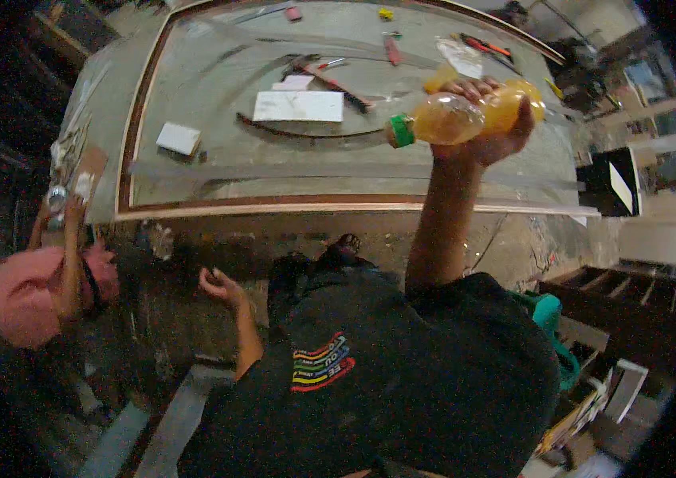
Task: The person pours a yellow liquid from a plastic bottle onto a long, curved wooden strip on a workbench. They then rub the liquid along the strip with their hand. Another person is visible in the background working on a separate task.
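Observation:
My right hand point(491, 131) is raised above the table, wrapped round a plastic bottle point(450, 119) of orange-yellow drink. The bottle lies nearly level, its green cap closed and pointing left. My left hand point(222, 287) is low on the left, in front of the table's near edge. It holds nothing, and its fingers are loosely curled and apart. Below the bottle is the grey tabletop point(274, 151), with a white block point(300, 107) to its left.
A brown wooden frame point(126, 151) borders the table. On it lie a smaller white block point(178, 139), a dark curved strip point(290, 131), a red-handled tool point(391, 49) and pliers point(489, 49). A co-worker in a pink top point(27, 291) is at the left. A teal chair point(549, 327) stands right.

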Tool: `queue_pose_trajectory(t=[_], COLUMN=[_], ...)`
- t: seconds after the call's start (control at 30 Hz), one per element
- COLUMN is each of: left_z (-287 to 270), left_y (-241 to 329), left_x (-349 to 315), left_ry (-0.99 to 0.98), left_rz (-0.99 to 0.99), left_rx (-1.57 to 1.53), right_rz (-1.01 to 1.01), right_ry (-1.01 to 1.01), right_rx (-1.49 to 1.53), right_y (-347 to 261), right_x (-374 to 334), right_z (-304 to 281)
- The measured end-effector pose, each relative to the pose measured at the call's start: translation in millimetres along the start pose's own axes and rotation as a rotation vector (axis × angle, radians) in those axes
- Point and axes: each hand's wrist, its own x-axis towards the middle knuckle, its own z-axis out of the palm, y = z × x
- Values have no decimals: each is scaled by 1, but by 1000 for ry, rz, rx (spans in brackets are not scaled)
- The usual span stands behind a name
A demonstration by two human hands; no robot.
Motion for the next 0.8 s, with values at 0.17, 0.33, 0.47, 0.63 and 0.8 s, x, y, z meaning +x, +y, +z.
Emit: queue_pose_trajectory(t=[0.17, 0.33, 0.47, 0.63, 0.8], left_z=[25, 72, 95, 91, 89], left_y=[124, 145, 89, 24, 11], left_x=[125, 239, 297, 324, 331], left_ry=[17, -324, -541, -765, -943], left_rz=[628, 831, 775, 657, 602], left_rx=[175, 382, 649, 478, 431], right_rz=[-89, -249, -300, -309, -524], right_ry=[157, 160, 249, 314, -210], right_rx=[-333, -813, -836, -1073, -1896], right_y=[46, 124, 200, 323, 405], right_x=[-29, -64, -91, -121, -143], right_z=[-23, -61, -84, -121, -179])
